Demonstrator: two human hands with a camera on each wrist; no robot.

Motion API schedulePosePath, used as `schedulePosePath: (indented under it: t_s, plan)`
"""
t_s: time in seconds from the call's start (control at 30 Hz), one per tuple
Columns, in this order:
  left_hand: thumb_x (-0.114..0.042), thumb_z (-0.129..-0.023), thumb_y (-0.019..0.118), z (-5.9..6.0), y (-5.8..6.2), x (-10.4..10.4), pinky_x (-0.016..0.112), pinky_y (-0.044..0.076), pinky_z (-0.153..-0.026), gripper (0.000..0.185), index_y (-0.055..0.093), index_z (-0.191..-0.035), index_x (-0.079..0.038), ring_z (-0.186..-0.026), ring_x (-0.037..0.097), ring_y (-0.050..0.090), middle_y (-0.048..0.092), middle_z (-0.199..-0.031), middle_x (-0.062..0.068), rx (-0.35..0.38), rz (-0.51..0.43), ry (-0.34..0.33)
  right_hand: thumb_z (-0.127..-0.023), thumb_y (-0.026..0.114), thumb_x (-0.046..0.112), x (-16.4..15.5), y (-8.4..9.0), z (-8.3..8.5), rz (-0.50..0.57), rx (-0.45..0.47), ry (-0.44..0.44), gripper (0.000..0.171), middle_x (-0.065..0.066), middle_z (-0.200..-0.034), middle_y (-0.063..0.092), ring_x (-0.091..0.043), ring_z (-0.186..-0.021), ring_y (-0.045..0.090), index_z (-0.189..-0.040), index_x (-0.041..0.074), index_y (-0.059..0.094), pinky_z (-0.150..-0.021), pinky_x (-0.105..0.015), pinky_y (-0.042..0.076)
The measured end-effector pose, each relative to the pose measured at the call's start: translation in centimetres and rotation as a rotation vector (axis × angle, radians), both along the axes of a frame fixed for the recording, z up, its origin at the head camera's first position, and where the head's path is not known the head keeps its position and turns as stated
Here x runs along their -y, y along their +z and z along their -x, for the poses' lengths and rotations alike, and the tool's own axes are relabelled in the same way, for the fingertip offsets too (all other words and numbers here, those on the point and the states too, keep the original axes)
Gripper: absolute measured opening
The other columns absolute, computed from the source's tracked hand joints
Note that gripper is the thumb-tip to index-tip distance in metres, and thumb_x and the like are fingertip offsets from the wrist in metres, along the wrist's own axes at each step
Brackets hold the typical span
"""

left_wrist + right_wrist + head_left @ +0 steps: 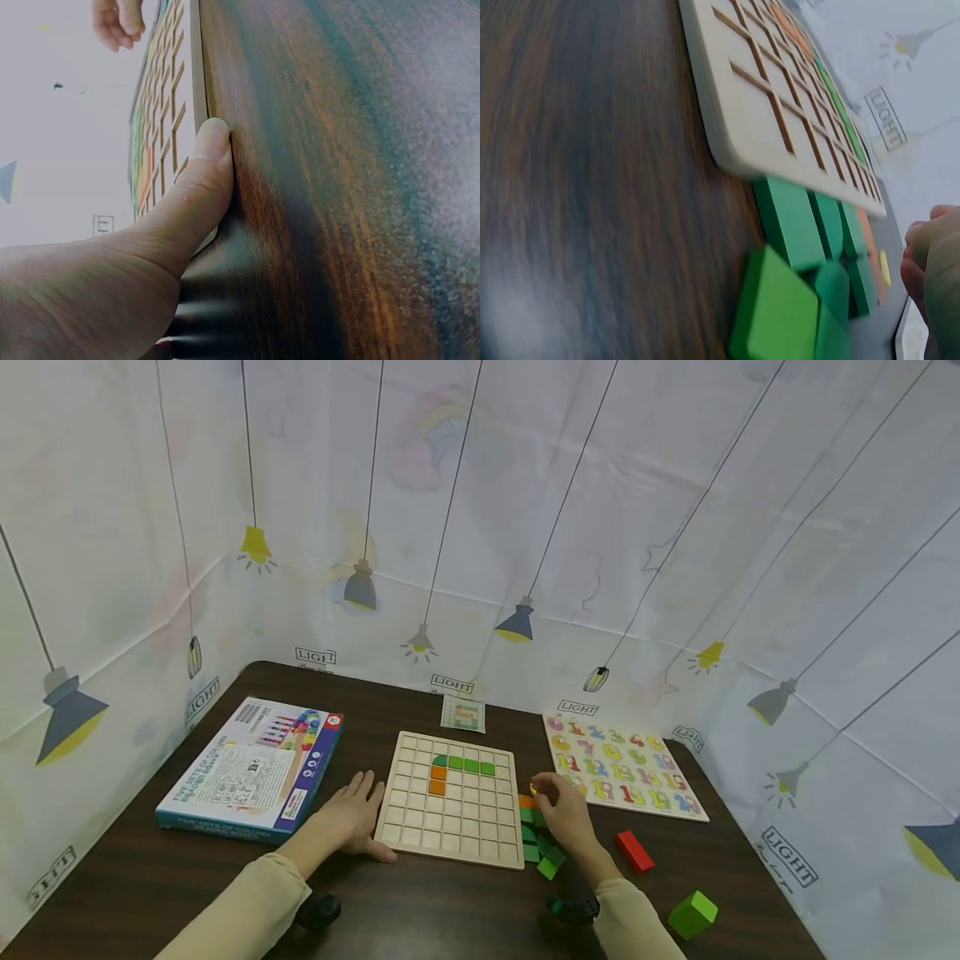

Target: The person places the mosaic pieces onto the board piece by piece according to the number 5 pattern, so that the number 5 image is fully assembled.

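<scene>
Risk: right hand [564,810] pinching small yellow piece [533,789] at grid board [453,799] right edge w/ green blocks [538,847] crowded underneath, so a wrist nudge could scatter them or shift board, tho left hand [351,817] rests flat, fingers relaxed, bracing left edge.

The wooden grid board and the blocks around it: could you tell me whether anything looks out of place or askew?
Mostly tidy. The grid board lies flat, steadied by the left hand. Two blocks sit apart from the green pile beside the right hand: a red block and a green block near the table's front edge.
</scene>
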State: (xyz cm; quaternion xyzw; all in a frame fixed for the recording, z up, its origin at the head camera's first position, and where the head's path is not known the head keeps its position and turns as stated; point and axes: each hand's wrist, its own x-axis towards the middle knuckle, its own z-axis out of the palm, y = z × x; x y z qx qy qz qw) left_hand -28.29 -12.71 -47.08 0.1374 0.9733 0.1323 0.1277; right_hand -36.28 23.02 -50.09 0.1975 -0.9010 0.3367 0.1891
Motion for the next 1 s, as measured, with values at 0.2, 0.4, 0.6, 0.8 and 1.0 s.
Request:
schedulePosePath:
  t_s: [0.2,0.4,0.6,0.8,1.0]
  plan:
    - [-0.063,-0.069,0.072,0.0,0.1,0.1,0.052,0.019,-0.109,0.113,0.026,-0.145,0.008,-0.139,0.043,0.012,0.015,-0.150,0.030,0.007,0.000,-0.007,-0.085,0.063,-0.007,-1.5,0.0,0.0,-0.025,0.062,-0.065,0.024,-0.008,-0.097,0.065,-0.020,-0.089,0.062,-0.107,0.001,0.063,-0.077,-0.040,0.052]
    - [-0.062,-0.070,0.072,0.1,0.5,0.0,0.051,0.017,-0.110,0.113,0.025,-0.146,0.007,-0.140,0.042,0.011,0.013,-0.151,0.029,0.025,0.001,-0.016,-0.083,0.064,-0.008,-2.4,-0.2,-0.4,-0.068,0.118,-0.068,0.027,-0.007,-0.098,0.065,-0.020,-0.089,0.062,-0.108,0.003,0.063,-0.079,-0.041,0.051]
    - [-0.061,-0.069,0.073,0.0,0.5,0.0,0.052,0.017,-0.110,0.114,0.024,-0.145,0.008,-0.139,0.043,0.010,0.013,-0.151,0.030,0.031,-0.003,-0.016,-0.081,0.064,-0.010,-2.6,-0.5,-0.7,-0.078,0.150,-0.051,0.031,-0.008,-0.099,0.064,-0.021,-0.090,0.062,-0.109,0.002,0.062,-0.079,-0.040,0.051]
    - [-0.061,-0.069,0.074,0.0,0.5,0.1,0.053,0.020,-0.109,0.114,0.026,-0.144,0.009,-0.139,0.044,0.012,0.014,-0.150,0.032,0.017,-0.012,-0.016,-0.082,0.063,-0.010,-2.5,-0.4,-0.7,-0.080,0.183,-0.042,0.033,-0.011,-0.104,0.064,-0.024,-0.094,0.061,-0.113,0.001,0.060,-0.082,-0.043,0.050]
    - [-0.060,-0.069,0.074,-0.2,0.6,0.1,0.053,0.020,-0.109,0.113,0.026,-0.144,0.008,-0.139,0.044,0.012,0.015,-0.150,0.031,0.017,-0.013,-0.016,-0.083,0.063,-0.008,-2.6,-0.4,-0.6,-0.089,0.198,-0.048,0.033,-0.010,-0.108,0.063,-0.024,-0.097,0.060,-0.114,0.002,0.061,-0.083,-0.043,0.049]
